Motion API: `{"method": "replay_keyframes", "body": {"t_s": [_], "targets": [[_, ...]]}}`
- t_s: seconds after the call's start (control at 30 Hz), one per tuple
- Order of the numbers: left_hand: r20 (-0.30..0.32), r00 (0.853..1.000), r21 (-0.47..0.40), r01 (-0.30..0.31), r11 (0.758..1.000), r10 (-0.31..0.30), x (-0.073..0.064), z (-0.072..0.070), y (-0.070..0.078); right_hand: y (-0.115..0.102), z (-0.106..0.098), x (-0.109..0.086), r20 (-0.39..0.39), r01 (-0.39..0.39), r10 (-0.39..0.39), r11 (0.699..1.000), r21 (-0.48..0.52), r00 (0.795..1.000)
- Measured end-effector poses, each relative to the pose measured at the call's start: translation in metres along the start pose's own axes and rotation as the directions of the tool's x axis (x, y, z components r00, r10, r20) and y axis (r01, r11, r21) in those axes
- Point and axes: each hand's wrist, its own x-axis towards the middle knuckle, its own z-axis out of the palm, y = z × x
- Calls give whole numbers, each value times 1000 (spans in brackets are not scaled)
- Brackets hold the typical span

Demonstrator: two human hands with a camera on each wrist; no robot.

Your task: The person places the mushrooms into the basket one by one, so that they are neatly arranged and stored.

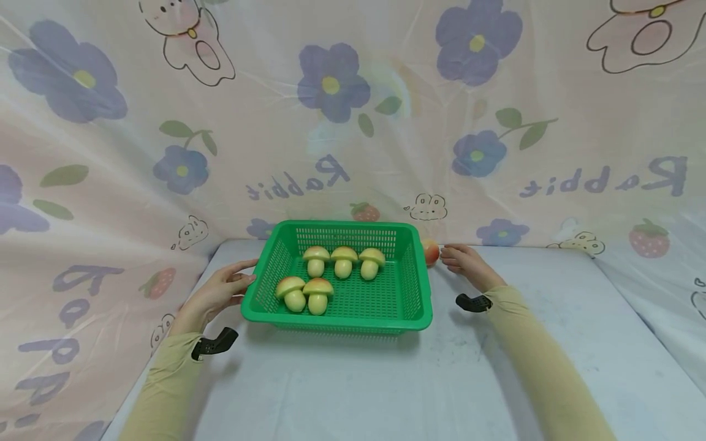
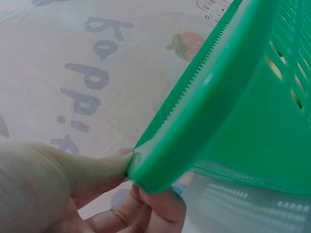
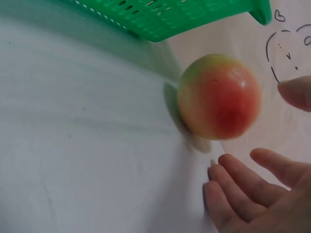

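Note:
A green plastic basket (image 1: 336,321) holds several toy mushrooms (image 1: 343,260) with yellowish stems and reddish-yellow caps. At its left end my left hand (image 1: 217,294) pinches the rim; in the left wrist view the thumb (image 2: 104,170) is on top and the fingers are curled underneath. Just past the right side of the basket lies a smooth round thing (image 3: 219,97), red shading to yellow-green, partly hidden by the basket in the head view. My right hand (image 1: 469,264) is beside it, thumb and fingers spread toward it, with a gap between.
A white cloth-covered table (image 1: 353,392) carries the basket. Behind and to the left hangs a pale curtain (image 1: 386,147) printed with flowers, rabbits and letters. Each wrist bears a black mount, such as the one on the right (image 1: 473,302).

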Motion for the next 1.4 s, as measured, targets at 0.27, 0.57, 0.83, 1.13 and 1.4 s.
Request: {"method": "replay_keyframes", "body": {"t_s": [0.27,0.57,0.83,1.13,1.4], "targets": [[7,1000,5,-6,1000,6,-2,-1,0,0,11,8,-22,0,0,1000,-22,1000],[2,1000,8,-13,1000,13,-1,0,-1,-4,21,11,-66,-19,8,986,-165,998],[-8,1000,7,-9,1000,9,0,0,-1,-3,25,20,-113,-78,55,974,-215,992],[-30,999,4,18,1000,-18,2,1,1,-6,28,22,-165,-133,93,957,-256,982],[-33,999,5,28,1000,-28,0,2,2,-4,33,25,-232,-146,80,948,-284,969]]}}
